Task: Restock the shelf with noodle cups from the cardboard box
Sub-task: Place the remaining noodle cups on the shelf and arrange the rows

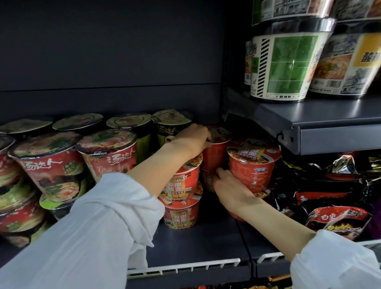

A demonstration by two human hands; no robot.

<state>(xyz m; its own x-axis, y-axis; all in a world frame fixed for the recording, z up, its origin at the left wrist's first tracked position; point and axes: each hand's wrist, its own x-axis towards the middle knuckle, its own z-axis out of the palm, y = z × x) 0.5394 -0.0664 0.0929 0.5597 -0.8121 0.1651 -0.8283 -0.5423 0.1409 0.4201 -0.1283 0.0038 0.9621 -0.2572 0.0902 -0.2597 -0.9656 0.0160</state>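
Your left hand (192,139) reaches deep into the dark shelf (191,241), forearm stretched out of a pushed-up white sleeve (96,230), its fingers closed over the lid edge of a red noodle cup (217,149) at the back. Your right hand (229,186) comes in lower with the wrist bent, fingertips pressed on the lower cup of that same rear stack; whether it grips, you cannot tell. Two-high stacks of matching red cups stand just beside it, left (182,185) and right (253,164).
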